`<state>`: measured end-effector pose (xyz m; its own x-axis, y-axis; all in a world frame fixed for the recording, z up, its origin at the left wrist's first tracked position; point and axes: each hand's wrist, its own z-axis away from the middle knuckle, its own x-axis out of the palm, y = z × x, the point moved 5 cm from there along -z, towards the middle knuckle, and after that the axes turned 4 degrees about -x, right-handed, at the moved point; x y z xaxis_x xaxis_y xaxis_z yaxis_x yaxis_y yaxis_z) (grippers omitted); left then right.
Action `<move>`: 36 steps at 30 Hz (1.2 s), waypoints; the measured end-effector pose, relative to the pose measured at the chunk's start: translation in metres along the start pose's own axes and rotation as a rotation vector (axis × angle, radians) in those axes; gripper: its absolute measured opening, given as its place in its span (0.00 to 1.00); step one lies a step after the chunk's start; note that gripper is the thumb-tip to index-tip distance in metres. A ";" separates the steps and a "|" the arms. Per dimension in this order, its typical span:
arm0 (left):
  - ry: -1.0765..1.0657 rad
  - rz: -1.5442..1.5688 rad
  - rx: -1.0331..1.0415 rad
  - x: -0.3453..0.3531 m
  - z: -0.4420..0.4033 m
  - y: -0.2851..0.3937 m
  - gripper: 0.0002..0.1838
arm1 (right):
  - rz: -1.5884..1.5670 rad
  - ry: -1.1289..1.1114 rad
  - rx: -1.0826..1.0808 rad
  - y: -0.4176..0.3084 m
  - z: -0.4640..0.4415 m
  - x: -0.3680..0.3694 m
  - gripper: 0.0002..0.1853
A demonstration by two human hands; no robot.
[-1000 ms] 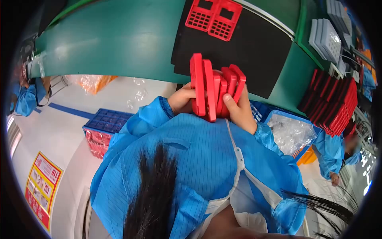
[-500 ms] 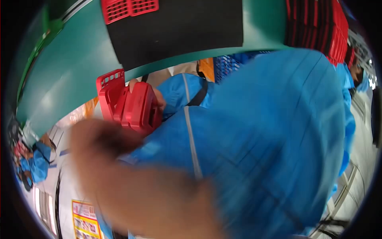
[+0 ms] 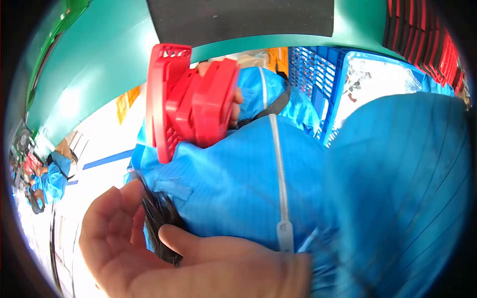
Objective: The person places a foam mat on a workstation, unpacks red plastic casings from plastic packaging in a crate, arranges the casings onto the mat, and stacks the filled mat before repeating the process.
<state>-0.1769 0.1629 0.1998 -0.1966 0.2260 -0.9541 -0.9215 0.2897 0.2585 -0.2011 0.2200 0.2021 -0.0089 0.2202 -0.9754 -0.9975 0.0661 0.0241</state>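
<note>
My right hand [image 3: 198, 263] is raised close to the camera in the foreground. Its fingers curve with the thumb apart, beside a lock of dark hair [image 3: 161, 223], and I see nothing gripped in it. Farther off, at the table's near edge, several red plastic pieces with grid-like holes [image 3: 213, 107] are held together over my lap. Fingertips of my left hand [image 3: 236, 107] show at their right side; the rest of that hand is hidden behind them. A blue zipped smock [image 3: 238, 184] covers my body.
The green table [image 3: 99, 74] carries a black mat [image 3: 238, 20]. At upper right stands a stack of red and black pieces [image 3: 427, 44]. A blue crate [image 3: 318, 74] with clear plastic in it is beside my lap. Another person [image 3: 54, 174] in blue is far left.
My right hand, blurred before, has shifted lower in view and its fingers now show. The view has moved, bringing the blue crate into sight. The red pieces appear higher and farther right.
</note>
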 end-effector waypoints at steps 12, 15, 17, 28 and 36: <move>-2.417 1.380 -0.641 0.218 0.006 -0.067 0.29 | -1.361 0.632 1.205 -0.017 0.089 0.152 0.48; -2.235 1.125 -0.223 0.251 -0.007 -0.082 0.37 | -1.946 0.827 1.247 -0.033 0.062 0.194 0.44; -2.316 0.979 -0.239 0.243 -0.013 -0.073 0.41 | -2.027 1.095 1.334 -0.035 0.059 0.202 0.40; -2.230 1.123 -0.225 0.253 -0.045 -0.067 0.44 | -1.909 1.143 1.485 0.069 0.120 0.262 0.24; -2.125 1.042 -0.173 0.250 -0.055 -0.065 0.43 | -0.349 0.625 1.397 0.095 0.147 0.263 0.36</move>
<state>-0.1849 0.1496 -0.0637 -0.0554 0.4881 0.8710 -0.8129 -0.5286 0.2445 -0.2881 0.4268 -0.0196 -0.1799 -0.3966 -0.9002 -0.1078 0.9176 -0.3827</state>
